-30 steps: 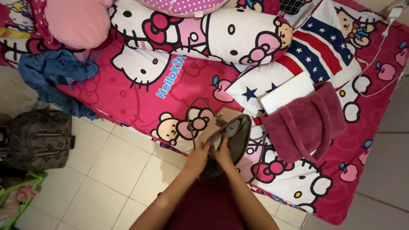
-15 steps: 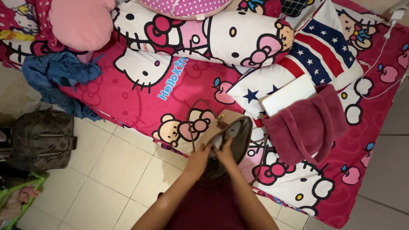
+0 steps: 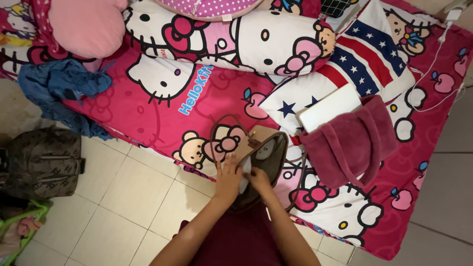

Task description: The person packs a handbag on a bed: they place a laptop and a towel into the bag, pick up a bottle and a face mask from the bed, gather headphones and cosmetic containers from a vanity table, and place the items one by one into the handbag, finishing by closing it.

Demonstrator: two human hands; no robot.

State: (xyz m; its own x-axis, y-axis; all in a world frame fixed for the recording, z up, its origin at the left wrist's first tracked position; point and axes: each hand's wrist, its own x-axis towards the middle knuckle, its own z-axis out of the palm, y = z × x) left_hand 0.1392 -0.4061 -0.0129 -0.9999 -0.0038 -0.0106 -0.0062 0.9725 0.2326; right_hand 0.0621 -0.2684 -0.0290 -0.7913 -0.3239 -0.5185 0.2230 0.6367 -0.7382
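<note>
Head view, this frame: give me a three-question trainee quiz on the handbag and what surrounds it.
1. True or false: both hands are at the open tan handbag.
2. What lies right of the handbag? A) folded maroon towel B) blue cloth C) brown bag
3. Which surface does the brown bag sit on?

Key:
1. True: left hand on its rim, right hand in the opening.
2. A
3. The tiled floor.

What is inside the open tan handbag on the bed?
The tan handbag shows a dark lining and something pale near its mouth. The right hand reaches in and the left hand holds the rim; deeper contents are hidden.
</note>
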